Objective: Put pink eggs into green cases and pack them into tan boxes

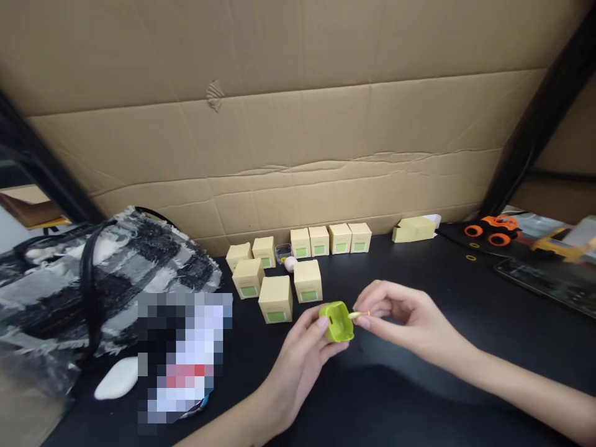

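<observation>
My left hand (pixel 302 354) is closed around a small lime-green case (pixel 336 323), its hollow side turned to the right. A slot shows in the case's near wall. Just right of its opening, my right hand (pixel 400 313) pinches a thin pale-yellow stick-like piece (pixel 357 315) between thumb and fingertips. One end of that piece points at the case; whether it touches the case I cannot tell. Behind my left hand stand small cream boxes with green labels, the nearest being a cream box (pixel 275 301) and another cream box (pixel 308 282).
Several more cream boxes (pixel 311 241) line the back, near a small clear tub (pixel 282 252) and a pinkish egg-shaped object (pixel 291 264). A shaggy black-and-grey bag (pixel 139 273) and white mouse-like object (pixel 117 377) lie left. An orange toy car (pixel 496 230) and dark phone-like slab (pixel 549 285) are right.
</observation>
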`<move>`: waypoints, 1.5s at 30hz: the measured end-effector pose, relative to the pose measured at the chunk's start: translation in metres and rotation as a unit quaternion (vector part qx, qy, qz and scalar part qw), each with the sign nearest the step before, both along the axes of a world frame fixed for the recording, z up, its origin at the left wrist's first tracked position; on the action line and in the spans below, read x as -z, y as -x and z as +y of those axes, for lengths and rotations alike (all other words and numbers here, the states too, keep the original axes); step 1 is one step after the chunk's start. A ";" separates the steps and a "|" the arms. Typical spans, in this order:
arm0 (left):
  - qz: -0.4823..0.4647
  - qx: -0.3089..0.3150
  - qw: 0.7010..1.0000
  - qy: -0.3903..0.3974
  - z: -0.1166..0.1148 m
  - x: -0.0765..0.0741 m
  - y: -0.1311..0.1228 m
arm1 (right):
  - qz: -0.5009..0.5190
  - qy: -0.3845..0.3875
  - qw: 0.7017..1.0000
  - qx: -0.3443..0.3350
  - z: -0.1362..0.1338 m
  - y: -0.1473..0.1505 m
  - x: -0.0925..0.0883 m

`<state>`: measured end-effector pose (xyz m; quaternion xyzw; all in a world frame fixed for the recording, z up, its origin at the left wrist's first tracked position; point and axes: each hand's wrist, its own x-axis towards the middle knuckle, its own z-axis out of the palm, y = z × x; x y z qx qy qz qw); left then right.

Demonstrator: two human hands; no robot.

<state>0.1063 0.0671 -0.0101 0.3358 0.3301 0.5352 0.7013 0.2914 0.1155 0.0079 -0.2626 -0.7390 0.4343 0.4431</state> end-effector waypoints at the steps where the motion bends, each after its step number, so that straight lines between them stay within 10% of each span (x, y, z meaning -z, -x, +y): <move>1: -0.014 0.006 1.000 0.013 -0.001 0.001 0.000 | -0.018 -0.027 0.999 0.012 -0.001 0.002 0.002; 15: 0.004 0.032 0.999 0.011 -0.006 0.012 -0.006 | -0.247 -0.336 0.905 0.088 -0.003 0.003 0.010; 31: 0.074 0.022 0.997 -0.007 -0.006 0.011 -0.004 | -0.263 -0.375 0.884 0.092 -0.003 0.005 0.022; 45: 0.186 0.003 0.980 -0.071 0.001 0.004 0.000 | -0.141 -0.177 0.974 0.018 -0.010 0.000 0.006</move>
